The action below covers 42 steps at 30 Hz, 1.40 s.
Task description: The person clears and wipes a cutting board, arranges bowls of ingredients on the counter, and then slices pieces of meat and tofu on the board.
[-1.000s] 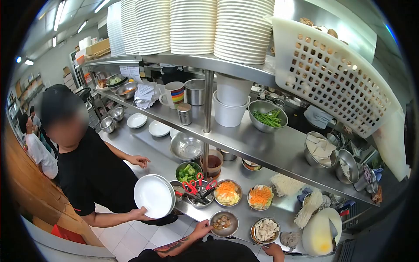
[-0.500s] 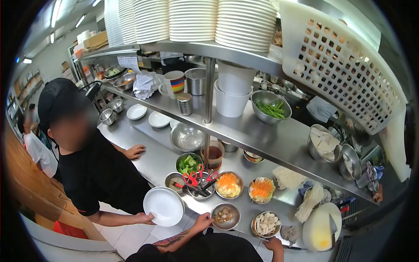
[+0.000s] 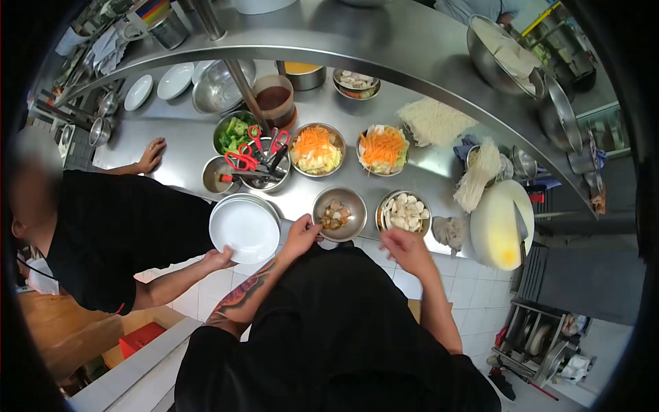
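Observation:
My left hand [image 3: 302, 235] pinches the left rim of a steel bowl [image 3: 352, 225] with a few small brownish pieces of food [image 3: 335, 214] at its bottom. To its right stands a steel bowl of pale sliced mushrooms [image 3: 405, 211]. My right hand [image 3: 406, 250] hovers at that bowl's near edge, fingers bent and slightly apart, with nothing visible in it. Behind are two bowls topped with shredded carrot over cabbage [image 3: 317, 150] [image 3: 383, 149]. A container of red-handled scissors [image 3: 264, 175] stands to the left.
A co-worker's hand [image 3: 220, 258] holds a stack of white plates [image 3: 244, 230] close to my left forearm; the other rests on the counter [image 3: 180, 159]. Dry noodles [image 3: 436, 122] lie behind. A round cutting board with a knife [image 3: 495, 223] stands right. A steel shelf [image 3: 384, 51] overhangs the counter.
My view has tilted down toward the counter. My right hand has come up from the mushroom bowl's right rim to its near edge. My left hand stays on the steel bowl.

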Available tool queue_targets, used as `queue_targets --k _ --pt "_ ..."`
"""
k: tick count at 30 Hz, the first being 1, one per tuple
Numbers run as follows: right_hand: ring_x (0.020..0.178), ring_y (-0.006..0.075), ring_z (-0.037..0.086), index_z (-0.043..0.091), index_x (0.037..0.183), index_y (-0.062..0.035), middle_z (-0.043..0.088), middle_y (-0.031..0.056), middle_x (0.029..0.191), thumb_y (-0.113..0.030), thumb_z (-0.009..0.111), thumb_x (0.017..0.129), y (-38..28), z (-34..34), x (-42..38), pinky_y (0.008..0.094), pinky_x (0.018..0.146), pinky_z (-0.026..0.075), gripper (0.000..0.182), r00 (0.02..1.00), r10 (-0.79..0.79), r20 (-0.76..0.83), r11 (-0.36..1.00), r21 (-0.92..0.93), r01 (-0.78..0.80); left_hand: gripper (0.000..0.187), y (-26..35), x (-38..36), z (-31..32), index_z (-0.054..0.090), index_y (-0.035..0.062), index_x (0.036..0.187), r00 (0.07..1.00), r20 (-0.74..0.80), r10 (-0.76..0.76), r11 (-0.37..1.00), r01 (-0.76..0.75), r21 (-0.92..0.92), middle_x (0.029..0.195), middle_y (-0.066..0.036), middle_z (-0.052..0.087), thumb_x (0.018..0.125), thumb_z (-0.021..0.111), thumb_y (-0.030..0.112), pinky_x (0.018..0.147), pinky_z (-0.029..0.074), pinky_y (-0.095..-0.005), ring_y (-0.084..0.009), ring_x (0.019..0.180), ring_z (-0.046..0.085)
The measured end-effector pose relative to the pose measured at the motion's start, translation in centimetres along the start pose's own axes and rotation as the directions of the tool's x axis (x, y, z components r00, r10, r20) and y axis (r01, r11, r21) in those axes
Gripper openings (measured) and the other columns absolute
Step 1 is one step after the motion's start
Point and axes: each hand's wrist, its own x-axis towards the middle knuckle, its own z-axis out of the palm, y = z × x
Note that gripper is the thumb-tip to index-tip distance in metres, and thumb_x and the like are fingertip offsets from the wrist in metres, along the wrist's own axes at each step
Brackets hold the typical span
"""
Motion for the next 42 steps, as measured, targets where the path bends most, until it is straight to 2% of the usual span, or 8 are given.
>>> queue_targets --k 2,7,21,27,28,29,33,42 --pt "0.084 0.0304 0.072 0.069 0.107 -0.0067 0.073 0.0125 0.094 -0.009 0.067 0.091 0.9 2.5 3.6 0.0427 0.077 0.058 0.016 0.899 -0.438 -0.016 0.831 -0.390 0.398 0.021 1.2 -0.6 0.9 0.047 0.0040 0.086 0.998 0.027 0.057 0.991 -0.053 -0.123 0.081 -0.007 0.061 0.095 0.066 0.008 0.061 0.062 -0.0289 -0.0136 0.069 0.066" --pt "0.100 0.0334 0.066 0.061 0.115 -0.0034 0.066 0.0146 0.105 -0.008 0.075 0.079 -1.5 6.7 8.7 0.0435 0.083 0.055 0.039 0.899 -0.431 0.084 0.533 -0.780 0.328 0.016 5.4 -2.4 1.8 0.048 0.0043 0.091 0.992 0.060 0.111 0.993 -0.108 -0.050 0.095 -0.006 0.062 0.099 0.062 0.005 0.071 0.065 -0.0306 -0.0144 0.082 0.067" --pt "0.092 0.0353 0.070 0.063 0.108 -0.0007 0.067 0.0174 0.099 -0.008 0.068 0.082 -3.3 6.9 9.1 0.0449 0.075 0.058 0.027 0.827 -0.407 0.388 0.391 -0.744 0.542 0.018 5.9 -4.8 1.1 0.046 0.0047 0.089 0.994 -0.028 0.108 0.970 -0.111 -0.218 0.090 -0.008 0.062 0.099 0.062 0.006 0.066 0.064 -0.0282 -0.0132 0.074 0.066" --pt "0.084 0.0207 0.068 0.062 0.113 -0.0041 0.068 0.0086 0.098 -0.001 0.073 0.083 -4.8 3.5 10.1 0.0330 0.074 0.056 0.033 0.884 -0.338 0.324 0.854 -0.289 0.433 0.014 6.5 -5.0 0.8 0.050 0.0022 0.091 1.000 -0.016 -0.003 0.954 -0.001 -0.300 0.093 -0.010 0.065 0.100 0.060 0.006 0.071 0.066 -0.0298 -0.0181 0.079 0.070" --pt "0.084 0.0167 0.066 0.062 0.113 -0.0043 0.068 0.0069 0.098 -0.001 0.073 0.086 -4.2 3.1 10.5 0.0295 0.073 0.055 0.030 0.904 -0.302 0.303 0.953 0.078 0.292 0.014 6.7 -5.1 0.7 0.050 0.0022 0.091 1.000 -0.009 -0.001 0.955 -0.002 -0.297 0.093 -0.010 0.065 0.100 0.060 0.006 0.071 0.066 -0.0298 -0.0181 0.079 0.070" --pt "0.084 0.0127 0.065 0.062 0.113 -0.0045 0.069 0.0051 0.098 -0.001 0.073 0.089 -3.9 2.5 10.7 0.0260 0.072 0.054 0.027 0.918 -0.262 0.297 0.893 0.437 0.113 0.011 6.9 -5.3 0.6 0.052 0.0008 0.093 0.999 0.011 -0.039 0.955 0.041 -0.294 0.093 -0.010 0.065 0.100 0.060 0.006 0.072 0.066 -0.0298 -0.0195 0.080 0.071" --pt "0.086 0.0162 0.067 0.058 0.122 -0.0051 0.068 0.0119 0.110 -0.002 0.066 0.096 -4.3 -0.3 10.5 0.0290 0.073 0.057 0.028 0.917 -0.284 0.280 0.647 0.762 -0.032 0.008 6.3 -5.5 0.7 0.056 -0.0018 0.100 0.998 0.044 -0.054 0.961 0.064 -0.269 0.094 -0.011 0.065 0.100 0.060 0.006 0.073 0.066 -0.0291 -0.0213 0.083 0.072" --pt "0.093 0.0202 0.071 0.056 0.130 -0.0051 0.066 0.0168 0.126 -0.006 0.062 0.100 -4.8 0.7 9.9 0.0311 0.074 0.059 0.031 0.906 -0.324 0.273 0.609 0.793 -0.021 0.010 7.7 -5.6 1.1 0.056 0.0024 0.099 1.000 -0.007 0.012 0.955 -0.013 -0.297 0.098 -0.007 0.062 0.101 0.061 0.010 0.076 0.065 -0.0305 -0.0142 0.084 0.067"
